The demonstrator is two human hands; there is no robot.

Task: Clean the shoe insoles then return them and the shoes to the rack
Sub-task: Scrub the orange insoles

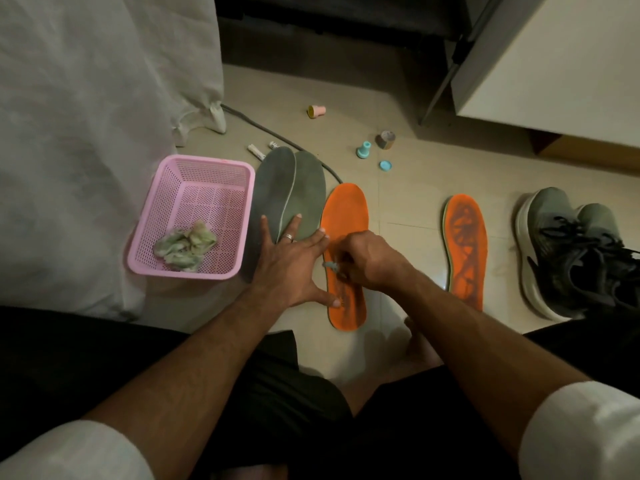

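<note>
An orange insole [346, 213] lies on the floor in front of me, dark smudges near its heel. My left hand [289, 263] lies flat with spread fingers, pressing its left edge and overlapping two grey insoles [289, 188]. My right hand [367, 259] is curled over the orange insole and pinches a small pale blue wipe [330, 266] against it. A second orange insole [465, 247], heavily smudged, lies to the right. A pair of dark grey shoes [575, 251] with white soles sits at the far right.
A pink plastic basket [194, 174] at left holds crumpled used wipes [187, 249]. Small caps and tubes [363, 150] and a grey cable [256, 124] lie on the tiled floor behind. White cloth hangs at left, a white cabinet [554, 64] at the upper right.
</note>
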